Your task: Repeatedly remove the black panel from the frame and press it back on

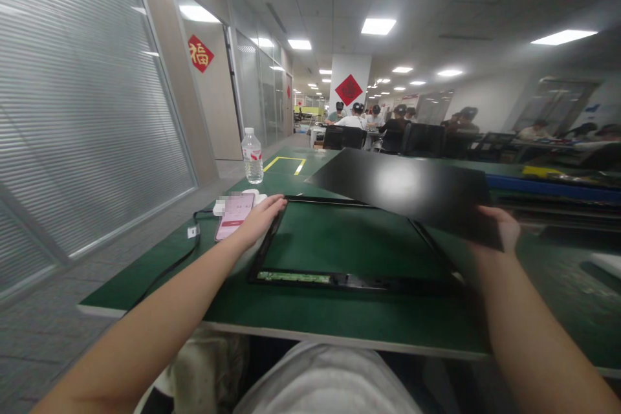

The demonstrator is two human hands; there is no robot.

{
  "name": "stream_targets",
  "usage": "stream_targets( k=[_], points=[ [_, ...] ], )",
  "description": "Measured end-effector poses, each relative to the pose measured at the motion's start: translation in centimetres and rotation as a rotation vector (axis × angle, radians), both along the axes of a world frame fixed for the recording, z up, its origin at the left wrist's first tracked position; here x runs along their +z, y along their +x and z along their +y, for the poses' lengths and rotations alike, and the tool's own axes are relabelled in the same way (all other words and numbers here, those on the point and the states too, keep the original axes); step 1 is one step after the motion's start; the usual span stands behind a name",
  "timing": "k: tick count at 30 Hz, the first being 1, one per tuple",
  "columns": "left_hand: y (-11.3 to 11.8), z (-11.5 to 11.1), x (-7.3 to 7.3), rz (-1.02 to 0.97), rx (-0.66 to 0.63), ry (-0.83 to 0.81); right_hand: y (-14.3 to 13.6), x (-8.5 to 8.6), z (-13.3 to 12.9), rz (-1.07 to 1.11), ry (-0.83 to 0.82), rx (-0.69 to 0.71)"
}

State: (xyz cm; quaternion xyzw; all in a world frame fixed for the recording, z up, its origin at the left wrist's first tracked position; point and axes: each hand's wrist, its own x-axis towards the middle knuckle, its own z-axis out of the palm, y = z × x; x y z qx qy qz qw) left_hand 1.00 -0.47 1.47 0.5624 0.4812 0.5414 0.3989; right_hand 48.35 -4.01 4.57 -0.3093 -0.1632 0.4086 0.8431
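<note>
A thin black rectangular frame (266, 251) lies flat on the green tabletop, with a strip of green circuit board (294, 277) along its near side. At its far left corner my left hand (262, 217) grips the frame's edge, fingers close together. My right hand (504, 229) is closed on the right edge of a glossy black panel (402, 184). The panel is held tilted above the far right part of the frame and hides that part. A ceiling light reflects in its surface. The fingers under the panel are hidden.
A phone (235, 215) and white objects lie left of the frame, near a black cable (169, 265). A water bottle (253, 156) stands behind them. Blue and yellow items (548, 181) lie at the right. Several people sit at tables farther back.
</note>
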Motion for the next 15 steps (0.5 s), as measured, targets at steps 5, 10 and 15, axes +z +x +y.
stream_targets(
  k=[5,10,15],
  points=[
    [0.2,-0.7,1.1,-0.397,-0.136,-0.197,0.7,-0.7,0.2,-0.094,-0.094,-0.002],
    [0.5,-1.8,2.3,-0.469,-0.290,-0.256,0.5,-0.9,0.1,-0.259,-0.209,0.065],
    [0.7,-2.3,2.5,-0.400,-0.172,-0.292,-0.9,-0.5,-0.5,-0.368,-0.437,0.100]
  ],
)
